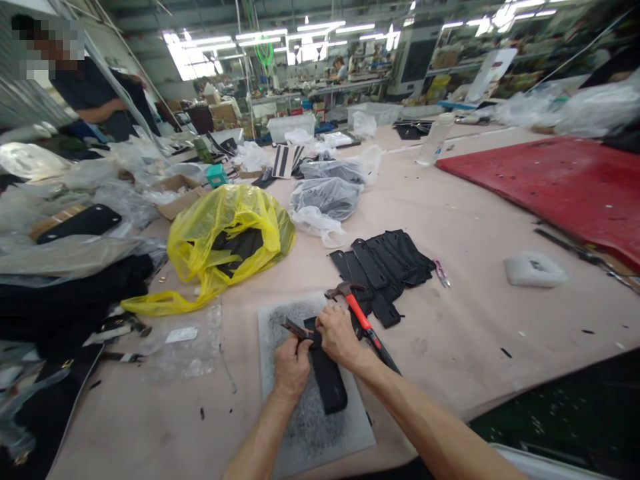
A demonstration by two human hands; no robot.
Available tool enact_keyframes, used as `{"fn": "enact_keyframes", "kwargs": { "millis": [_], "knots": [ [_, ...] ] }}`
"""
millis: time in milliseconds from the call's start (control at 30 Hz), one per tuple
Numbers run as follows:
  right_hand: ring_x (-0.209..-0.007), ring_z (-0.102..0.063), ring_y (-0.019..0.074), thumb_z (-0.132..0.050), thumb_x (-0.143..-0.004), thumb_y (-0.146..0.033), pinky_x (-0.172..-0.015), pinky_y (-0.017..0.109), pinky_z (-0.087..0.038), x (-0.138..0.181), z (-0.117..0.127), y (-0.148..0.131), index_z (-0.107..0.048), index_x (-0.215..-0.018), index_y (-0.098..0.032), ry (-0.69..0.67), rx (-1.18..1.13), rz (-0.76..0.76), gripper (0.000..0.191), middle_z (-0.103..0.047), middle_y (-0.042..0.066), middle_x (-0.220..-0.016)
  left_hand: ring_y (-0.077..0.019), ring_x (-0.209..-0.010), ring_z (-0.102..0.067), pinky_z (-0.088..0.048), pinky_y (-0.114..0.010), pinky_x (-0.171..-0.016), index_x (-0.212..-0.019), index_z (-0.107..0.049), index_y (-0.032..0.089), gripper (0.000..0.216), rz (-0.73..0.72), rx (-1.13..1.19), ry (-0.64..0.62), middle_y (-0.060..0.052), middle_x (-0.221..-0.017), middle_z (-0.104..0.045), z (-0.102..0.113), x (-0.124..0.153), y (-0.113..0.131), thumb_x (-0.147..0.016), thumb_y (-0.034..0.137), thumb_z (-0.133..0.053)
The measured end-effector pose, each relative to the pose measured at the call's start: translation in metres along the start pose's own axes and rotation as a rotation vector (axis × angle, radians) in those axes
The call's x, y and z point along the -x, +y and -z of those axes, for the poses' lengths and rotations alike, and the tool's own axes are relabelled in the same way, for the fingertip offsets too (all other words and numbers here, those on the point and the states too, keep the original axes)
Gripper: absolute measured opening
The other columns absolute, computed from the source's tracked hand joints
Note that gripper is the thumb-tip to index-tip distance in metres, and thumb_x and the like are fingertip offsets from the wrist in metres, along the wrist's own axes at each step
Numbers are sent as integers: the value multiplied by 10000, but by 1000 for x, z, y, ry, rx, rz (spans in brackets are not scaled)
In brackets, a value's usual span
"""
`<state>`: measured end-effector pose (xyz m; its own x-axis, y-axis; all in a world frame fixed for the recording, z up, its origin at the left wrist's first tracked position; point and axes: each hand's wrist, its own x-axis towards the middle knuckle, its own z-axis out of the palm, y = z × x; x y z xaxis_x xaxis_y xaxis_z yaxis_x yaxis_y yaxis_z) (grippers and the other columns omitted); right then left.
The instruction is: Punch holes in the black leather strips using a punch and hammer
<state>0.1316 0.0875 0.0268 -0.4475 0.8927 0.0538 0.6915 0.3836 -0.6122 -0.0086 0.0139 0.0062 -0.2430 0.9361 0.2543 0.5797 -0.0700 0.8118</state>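
My left hand (291,368) is closed around a short metal tool (294,327), maybe a punch, tilted over the upper end of a black fabric strip (327,383). My right hand (339,335) has its fingers curled together at the same end of the strip; what they pinch is hidden. The strip lies lengthwise on a scuffed pale board (280,440). Just right of my right hand rests a claw hammer (361,313) with a red and black handle. Beyond it lies a pile of similar black pieces (383,263).
A yellow plastic bag (230,233) with dark material inside sits at left. Small snips (442,273) lie beside the pile. A red board (560,180) and a white wrapped bundle (535,269) are on the right. Another person (100,93) stands at far left.
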Motion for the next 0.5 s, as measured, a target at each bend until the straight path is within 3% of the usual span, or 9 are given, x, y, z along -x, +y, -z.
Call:
{"fn": "enact_keyframes", "kwargs": {
  "millis": [133, 300, 433, 500],
  "knots": [
    [-783, -566, 168, -437, -871, -149, -717, 284, -395, 22, 11, 3, -572, -795, -199, -6, -95, -30, 163, -629, 23, -801, -205, -825, -728, -578, -306, -754, -974, -703, 194, 224, 25, 18, -10, -40, -897, -766, 0, 0, 0, -885, 236, -502],
    [-674, -601, 182, -471, -855, -304, -661, 291, -449, 79, 48, 36, -593, -970, -206, 110, -325, -313, 194, -641, -1, -727, -200, -805, -728, -577, -298, -744, -976, -699, 190, 221, 59, 58, -18, -42, -883, -766, 0, 1, 1, -881, 234, -504],
    [-708, -647, 219, -416, -890, -444, -676, 324, -479, 129, 80, 84, -641, -867, -223, 102, -144, -494, 316, -686, 36, -729, -203, -819, -731, -579, -308, -769, -978, -699, 194, 220, 55, 62, -17, -43, -895, -769, 0, 1, 1, -881, 239, -508],
    [-682, -651, 220, -392, -895, -433, -651, 324, -480, 155, 92, 109, -657, -841, -227, 111, 69, -509, 340, -691, 47, -717, -207, -835, -731, -579, -316, -785, -977, -700, 196, 218, 45, 53, -10, -45, -903, -770, 0, 1, 1, -880, 238, -509]
  ]
}}
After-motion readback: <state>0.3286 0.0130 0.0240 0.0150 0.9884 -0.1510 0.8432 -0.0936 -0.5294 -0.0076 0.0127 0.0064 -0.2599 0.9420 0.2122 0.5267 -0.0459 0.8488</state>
